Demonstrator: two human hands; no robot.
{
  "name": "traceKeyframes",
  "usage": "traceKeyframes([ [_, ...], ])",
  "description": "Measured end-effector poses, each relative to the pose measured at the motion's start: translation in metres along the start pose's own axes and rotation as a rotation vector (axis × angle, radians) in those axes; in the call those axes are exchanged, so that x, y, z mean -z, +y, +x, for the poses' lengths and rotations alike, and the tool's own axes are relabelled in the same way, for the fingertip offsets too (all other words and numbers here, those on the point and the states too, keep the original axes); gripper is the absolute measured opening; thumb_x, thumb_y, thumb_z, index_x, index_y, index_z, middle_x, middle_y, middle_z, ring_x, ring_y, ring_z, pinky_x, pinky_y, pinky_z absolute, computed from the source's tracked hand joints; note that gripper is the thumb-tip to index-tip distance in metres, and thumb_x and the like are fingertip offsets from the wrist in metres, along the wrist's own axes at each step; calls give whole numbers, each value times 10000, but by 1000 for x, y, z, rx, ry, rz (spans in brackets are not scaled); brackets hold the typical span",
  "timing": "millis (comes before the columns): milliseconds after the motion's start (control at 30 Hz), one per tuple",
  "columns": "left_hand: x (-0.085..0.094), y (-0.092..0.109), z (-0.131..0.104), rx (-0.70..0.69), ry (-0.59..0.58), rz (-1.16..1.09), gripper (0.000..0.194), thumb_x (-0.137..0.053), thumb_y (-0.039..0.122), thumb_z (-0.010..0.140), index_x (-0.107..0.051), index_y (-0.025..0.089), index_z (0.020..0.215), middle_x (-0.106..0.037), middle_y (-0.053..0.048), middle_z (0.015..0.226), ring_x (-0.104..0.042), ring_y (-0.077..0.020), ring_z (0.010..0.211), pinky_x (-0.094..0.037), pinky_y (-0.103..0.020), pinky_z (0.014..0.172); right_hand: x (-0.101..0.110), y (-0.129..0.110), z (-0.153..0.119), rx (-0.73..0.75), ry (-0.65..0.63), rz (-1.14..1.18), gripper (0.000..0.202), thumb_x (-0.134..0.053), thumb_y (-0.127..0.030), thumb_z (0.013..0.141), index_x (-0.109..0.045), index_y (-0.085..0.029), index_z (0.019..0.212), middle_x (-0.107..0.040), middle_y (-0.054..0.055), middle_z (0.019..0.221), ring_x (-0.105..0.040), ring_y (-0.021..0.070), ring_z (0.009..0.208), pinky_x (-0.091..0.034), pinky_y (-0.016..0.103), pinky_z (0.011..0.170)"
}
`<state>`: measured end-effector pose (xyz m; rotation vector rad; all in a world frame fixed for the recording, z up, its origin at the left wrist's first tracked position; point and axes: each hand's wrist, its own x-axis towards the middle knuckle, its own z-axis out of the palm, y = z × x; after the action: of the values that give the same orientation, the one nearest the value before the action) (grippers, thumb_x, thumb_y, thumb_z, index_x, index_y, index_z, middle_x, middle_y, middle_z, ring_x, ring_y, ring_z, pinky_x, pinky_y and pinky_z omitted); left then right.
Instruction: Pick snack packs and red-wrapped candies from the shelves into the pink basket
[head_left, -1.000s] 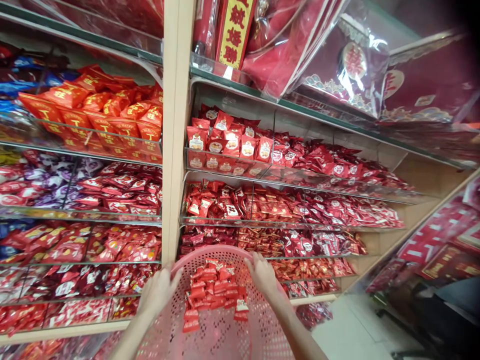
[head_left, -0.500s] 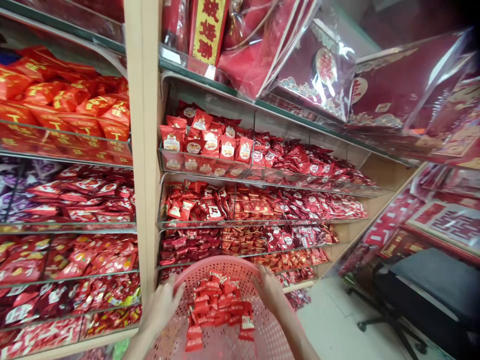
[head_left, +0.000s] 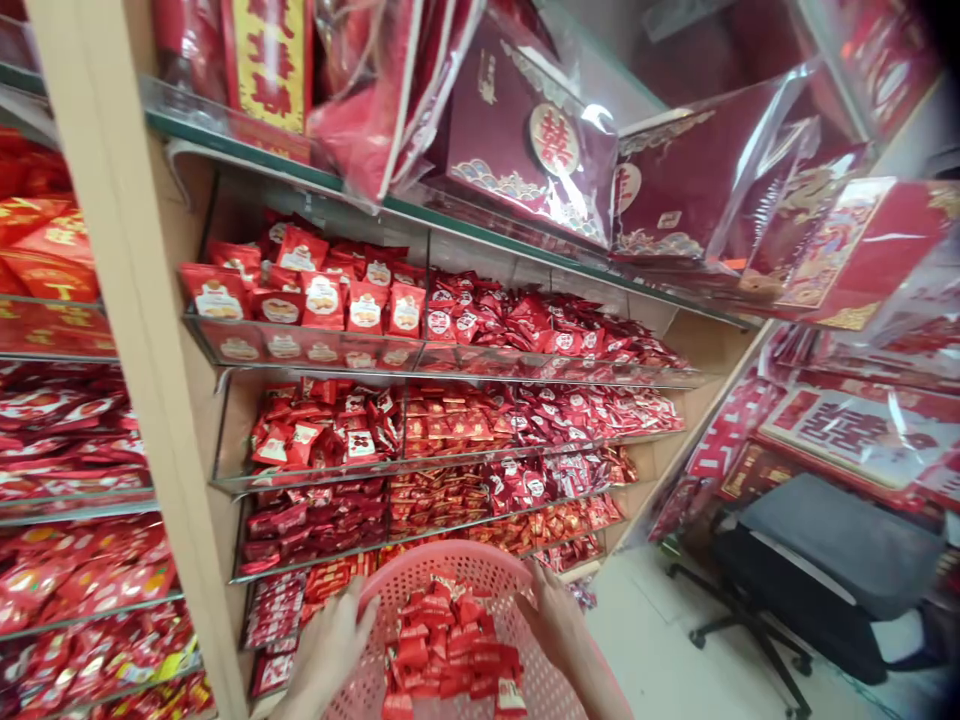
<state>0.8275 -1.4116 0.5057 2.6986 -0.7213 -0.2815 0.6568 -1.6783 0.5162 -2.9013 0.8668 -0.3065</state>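
A pink perforated plastic basket [head_left: 450, 553] is held low in front of me, its near part cut off by the bottom of the view. Inside lies a heap of small red wrapped candies [head_left: 454, 645]. My left hand [head_left: 337, 630] grips the left rim, thumb over the inside. On the opposite side, my right hand [head_left: 551, 615] is closed round the right rim, fingers curled over it. Beyond the basket, tiered shelves hold red packets [head_left: 322, 300] and loose red sweets [head_left: 457, 420] behind clear fronts.
A wooden post [head_left: 112, 300] stands at the left between shelf units. Plastic-wrapped maroon gift bags [head_left: 525, 140] stick out from a glass shelf above. At right, a black office chair [head_left: 817, 570] stands on the pale floor [head_left: 652, 650].
My view has turned to the right, so the shelves and post sit further left. The basket stays in both hands, now slightly lower in view.
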Motion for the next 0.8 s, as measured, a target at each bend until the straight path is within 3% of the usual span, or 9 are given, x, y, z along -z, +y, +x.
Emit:
traceKeyframes([
  [167, -16, 36, 11, 4, -13, 16, 479, -286, 316, 923, -396, 84, 1327, -599, -158, 1163, -565, -254, 1077, -421, -355, 901, 2, 38, 10, -27, -11, -75, 468, -430, -239, 854, -421, -95, 1299, -544, 157, 1235, -525, 276, 1111, -415, 360, 892],
  [433, -39, 86, 26, 27, -6, 14, 493, -277, 318, 913, -383, 80, 1332, -615, -164, 1126, -595, -274, 1014, -440, -376, 858, 8, 89, 36, 27, -30, -109, 459, -436, -234, 846, -436, -119, 1290, -546, 158, 1236, -521, 275, 1123, -410, 355, 895],
  [800, -56, 135, 24, 126, 78, 48, 469, -273, 301, 912, -390, 96, 1318, -613, -168, 1119, -608, -280, 977, -453, -371, 809, 16, 127, 79, 107, -98, -114, 519, -435, -290, 852, -389, -101, 1334, -477, 181, 1316, -447, 299, 1198, -362, 396, 945],
])
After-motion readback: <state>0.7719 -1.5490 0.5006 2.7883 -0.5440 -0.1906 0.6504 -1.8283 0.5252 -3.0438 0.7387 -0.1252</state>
